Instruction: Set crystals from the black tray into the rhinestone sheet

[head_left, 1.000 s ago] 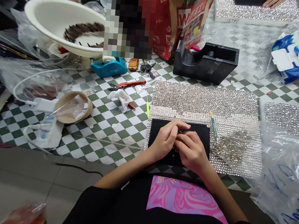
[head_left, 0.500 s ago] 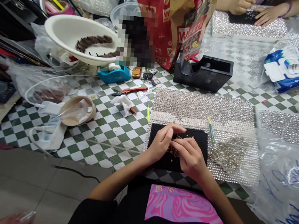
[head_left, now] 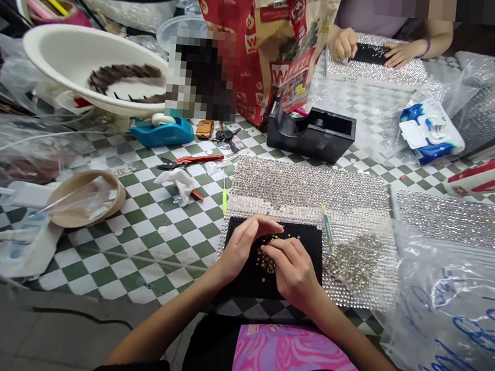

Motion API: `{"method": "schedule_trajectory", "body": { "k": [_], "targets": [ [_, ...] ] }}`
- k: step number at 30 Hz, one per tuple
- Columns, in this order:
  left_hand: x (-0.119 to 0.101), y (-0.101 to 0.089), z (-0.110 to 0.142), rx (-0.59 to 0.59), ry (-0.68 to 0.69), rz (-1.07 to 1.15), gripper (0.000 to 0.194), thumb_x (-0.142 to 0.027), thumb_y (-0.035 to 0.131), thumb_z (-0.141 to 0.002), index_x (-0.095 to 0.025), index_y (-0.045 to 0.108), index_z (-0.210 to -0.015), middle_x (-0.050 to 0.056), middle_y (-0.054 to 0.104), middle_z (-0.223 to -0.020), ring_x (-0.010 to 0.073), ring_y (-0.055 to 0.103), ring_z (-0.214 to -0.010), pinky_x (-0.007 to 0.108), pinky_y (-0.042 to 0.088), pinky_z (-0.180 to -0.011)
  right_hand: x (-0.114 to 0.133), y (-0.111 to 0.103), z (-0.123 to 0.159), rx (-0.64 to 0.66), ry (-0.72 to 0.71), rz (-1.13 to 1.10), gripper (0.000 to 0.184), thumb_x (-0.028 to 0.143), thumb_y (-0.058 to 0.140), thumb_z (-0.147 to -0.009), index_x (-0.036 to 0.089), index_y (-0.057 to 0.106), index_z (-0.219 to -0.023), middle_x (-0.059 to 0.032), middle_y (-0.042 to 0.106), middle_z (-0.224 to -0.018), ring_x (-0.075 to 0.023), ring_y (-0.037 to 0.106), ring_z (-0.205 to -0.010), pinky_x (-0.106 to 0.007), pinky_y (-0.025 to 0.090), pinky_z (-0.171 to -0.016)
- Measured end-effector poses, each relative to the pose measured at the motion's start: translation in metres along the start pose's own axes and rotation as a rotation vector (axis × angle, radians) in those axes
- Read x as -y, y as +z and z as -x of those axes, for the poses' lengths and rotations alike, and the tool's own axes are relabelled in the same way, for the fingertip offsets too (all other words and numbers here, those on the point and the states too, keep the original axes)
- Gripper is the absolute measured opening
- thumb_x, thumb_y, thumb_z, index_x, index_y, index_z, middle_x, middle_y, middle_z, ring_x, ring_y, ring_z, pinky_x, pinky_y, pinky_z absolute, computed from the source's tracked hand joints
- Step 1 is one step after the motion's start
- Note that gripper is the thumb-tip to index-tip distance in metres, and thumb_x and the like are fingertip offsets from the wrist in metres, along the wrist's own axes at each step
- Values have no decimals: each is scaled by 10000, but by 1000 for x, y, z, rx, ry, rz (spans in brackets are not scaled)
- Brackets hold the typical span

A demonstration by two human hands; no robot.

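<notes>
A black ridged tray lies in front of me, with a small pile of gold and amber rhinestones on it. My left hand curves over the tray's left half, its fingers stretched out and its thumb raised. From the right, my right hand reaches in with fingers bent and pressed together, the tips at the edge of the pile. Whether a stone is between them is hidden. Beneath the tray spreads a silvery rhinestone sheet. On its right part lie a slim pen-like stick and a clear bag of gold stones.
A black tape dispenser and a red paper bag stand behind the sheet. Left are red-handled pliers, a blue tape dispenser and a white bowl. Across the table, a co-worker's hands rest at another black tray.
The view has shifted, so the table's things appear further left and slightly lower. My right fingertips have drawn a little away from my left hand, uncovering more of the pile.
</notes>
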State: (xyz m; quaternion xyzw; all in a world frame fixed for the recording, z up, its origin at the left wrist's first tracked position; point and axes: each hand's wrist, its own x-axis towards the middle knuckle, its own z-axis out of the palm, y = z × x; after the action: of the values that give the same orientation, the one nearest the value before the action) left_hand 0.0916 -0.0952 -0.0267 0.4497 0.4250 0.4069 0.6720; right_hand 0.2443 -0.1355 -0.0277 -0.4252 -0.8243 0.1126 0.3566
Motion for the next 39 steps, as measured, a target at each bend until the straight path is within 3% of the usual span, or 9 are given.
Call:
{"method": "schedule_trajectory", "body": {
  "k": [13, 23, 28, 31, 34, 39],
  "targets": [
    [-3, 0, 7, 11, 38, -85, 420, -453, 345, -905, -145, 630, -900, 49, 641, -958, 74, 618, -949, 178, 521, -893, 4, 2, -1, 23, -3, -59, 224, 66, 498, -882, 127, 617, -1062, -58, 634, -885, -150, 482, -820, -299, 451, -753],
    [-2, -1, 8, 18, 47, -159, 456, -467, 313, -906, -144, 635, -888, 60, 654, -963, 93, 595, -953, 214, 496, -909, 4, 4, -3, -4, -5, -26, 49, 143, 548, -900, 147, 586, -870, -17, 581, -730, -132, 419, -716, -288, 377, -673],
    [-4, 0, 8, 30, 58, -182, 452, -472, 326, -905, -152, 642, -863, 50, 655, -934, 84, 593, -939, 208, 481, -913, 4, 2, -4, -3, -18, -8, 194, 209, 541, -914, 152, 525, -730, -21, 547, -680, -135, 417, -708, -287, 379, -659],
    [-5, 0, 7, 34, 56, -184, 455, -467, 321, -908, -147, 641, -863, 49, 654, -933, 79, 591, -937, 198, 479, -902, 3, 1, -3, -11, -8, -6, 153, 178, 452, -946, 130, 564, -853, -19, 546, -712, -124, 448, -708, -267, 410, -661],
    [-6, 1, 7, 29, 50, -183, 465, -467, 309, -909, -142, 639, -867, 54, 655, -938, 83, 594, -931, 202, 483, -896, 3, 1, -2, -28, 8, -13, 240, 103, 343, -957, 107, 553, -1074, -19, 571, -798, -102, 503, -725, -242, 456, -674],
    [-5, 1, 5, 25, 47, -191, 469, -498, 341, -895, -145, 647, -855, 49, 658, -917, 84, 595, -924, 201, 485, -891, 1, 1, -2, -28, 9, -23, 302, 85, 312, -954, 95, 522, -1172, -63, 612, -952, -121, 578, -886, -267, 520, -772]
  ]
}}
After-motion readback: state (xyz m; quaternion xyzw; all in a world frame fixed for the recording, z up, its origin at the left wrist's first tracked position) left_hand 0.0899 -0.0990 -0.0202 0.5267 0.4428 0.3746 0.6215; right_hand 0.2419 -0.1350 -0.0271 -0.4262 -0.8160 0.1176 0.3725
